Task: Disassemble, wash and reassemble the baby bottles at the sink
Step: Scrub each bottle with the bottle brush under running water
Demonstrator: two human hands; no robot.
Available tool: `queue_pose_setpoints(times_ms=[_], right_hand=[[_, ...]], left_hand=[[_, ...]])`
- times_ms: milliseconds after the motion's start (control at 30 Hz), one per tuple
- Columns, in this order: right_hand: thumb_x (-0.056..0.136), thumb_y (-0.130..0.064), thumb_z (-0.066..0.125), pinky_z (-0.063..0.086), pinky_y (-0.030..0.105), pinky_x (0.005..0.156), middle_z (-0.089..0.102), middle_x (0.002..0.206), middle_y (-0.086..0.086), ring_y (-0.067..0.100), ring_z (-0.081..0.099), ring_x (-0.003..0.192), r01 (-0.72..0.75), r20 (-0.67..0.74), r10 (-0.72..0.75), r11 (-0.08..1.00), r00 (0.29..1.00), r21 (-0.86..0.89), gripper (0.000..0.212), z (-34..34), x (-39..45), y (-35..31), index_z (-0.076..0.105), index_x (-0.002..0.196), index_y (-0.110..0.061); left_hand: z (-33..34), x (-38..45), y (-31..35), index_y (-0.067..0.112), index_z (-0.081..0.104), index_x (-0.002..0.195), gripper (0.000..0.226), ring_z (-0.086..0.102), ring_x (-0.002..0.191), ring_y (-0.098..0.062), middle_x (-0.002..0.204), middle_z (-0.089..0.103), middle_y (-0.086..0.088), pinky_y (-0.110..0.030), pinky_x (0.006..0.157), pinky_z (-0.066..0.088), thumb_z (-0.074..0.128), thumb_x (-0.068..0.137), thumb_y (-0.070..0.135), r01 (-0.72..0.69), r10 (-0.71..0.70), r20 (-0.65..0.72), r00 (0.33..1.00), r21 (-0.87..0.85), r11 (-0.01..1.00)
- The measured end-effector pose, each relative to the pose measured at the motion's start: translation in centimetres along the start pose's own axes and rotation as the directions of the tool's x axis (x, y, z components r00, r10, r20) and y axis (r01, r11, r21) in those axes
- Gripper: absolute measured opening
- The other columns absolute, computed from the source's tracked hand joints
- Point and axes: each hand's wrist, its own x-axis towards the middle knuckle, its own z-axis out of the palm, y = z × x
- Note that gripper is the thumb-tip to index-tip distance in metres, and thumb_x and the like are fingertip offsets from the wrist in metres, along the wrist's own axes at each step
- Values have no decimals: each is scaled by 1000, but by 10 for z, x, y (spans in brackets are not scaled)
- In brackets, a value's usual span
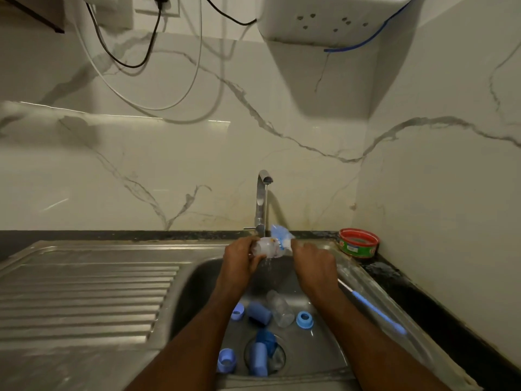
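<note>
Both of my forearms reach up from the bottom edge over the sink (197, 280), nearest to me. Below them, in the basin, I count the loose bottle parts: three light blue collar rings, one (227, 360) at the lower left, one (237, 310) half hidden by my left forearm, one (304, 319) on the right. Two blue caps lie on their sides, one (259, 313) beside the upper rings and one (260, 359) over the drain. A darker blue piece (266, 338) sits just above that lower cap; I cannot tell what it is. One clear bottle body (280, 308) lies tilted between the upper cap and the right ring.

One more clear bottle (266, 247) is up under the tap (262, 198), where water runs in a thin stream onto it and falls into the basin. My left hand (242, 256) is curled round its left end, gripping it. My right hand (313, 262) is closed on a blue and white scrubber (282, 238) that is pressed against the bottle's other end; blur hides the finer shape.

One long brush with a blue handle (375, 307) lies along the right rim of the sink. One red and green tub (358, 243) stands on the dark counter in the corner. A ribbed draining board (84, 300) spreads to the left. On the marble wall above hang black and white cables (152, 38) and one white box (324, 21).
</note>
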Motion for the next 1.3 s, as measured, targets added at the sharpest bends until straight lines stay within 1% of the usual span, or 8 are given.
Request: queue_pose_setpoints(times_ms=[133,233,400,500,633,767,867,1300], right_hand=[[99,-25,56,42,35,68,57,129,11,29,67,98,159,-43,-158,986,987,38,68,4,-2,-12,22,158,-28],[102,-26,54,41,30,71,59,127,10,23,66,101,3,28,-4,998,1000,60,57,0,5,-5,29,154,-23],[92,-22,70,50,34,57,64,117,14,24,69,74,198,-128,-198,980,972,-13,79,15,-5,-15,28,159,-22],[103,-25,53,52,33,73,57,131,14,23,67,97,25,-18,-25,999,1000,24,68,11,4,-6,14,159,-21],[103,-40,50,46,33,60,56,134,14,23,67,78,221,-97,-214,973,972,68,64,22,-4,-19,21,158,-29],[106,-37,41,49,32,69,52,132,14,24,64,94,-9,-17,11,994,1000,113,59,10,7,0,14,159,-30],[103,-40,48,55,38,76,46,141,16,27,65,98,177,-4,-180,966,984,189,69,17,-4,-12,8,159,-36],[101,-29,56,44,30,66,45,133,12,20,60,88,53,-42,-45,977,998,208,79,16,1,-1,2,158,-38]], left_hand=[[-1,0,-1,15,70,107,22,70,90,-12,98,71,4,-15,81,50,78,88,24,86,-93,-110,990,-63,994],[1,-1,4,19,69,109,27,64,88,-6,95,66,10,-18,81,49,79,87,28,192,-196,-60,979,-62,979],[4,2,7,15,69,89,15,68,81,-14,85,72,-2,-23,72,49,74,91,29,343,-353,-71,933,-122,931],[8,0,6,17,71,86,23,70,77,-7,81,75,2,-24,74,57,73,91,40,389,-390,26,920,-158,907],[8,4,1,13,70,87,21,66,78,-10,80,69,4,-22,74,50,72,93,33,417,-416,40,909,-128,900],[6,0,10,17,71,85,22,71,75,-4,78,74,5,-16,68,54,71,93,37,424,-418,82,905,-250,870],[5,1,12,21,70,83,20,69,78,-8,78,73,5,-17,65,48,67,97,35,473,-471,88,877,-318,822],[10,9,4,-4,69,109,38,63,80,-25,100,67,-23,-34,81,53,61,100,32,687,-590,492,640,-711,152]])
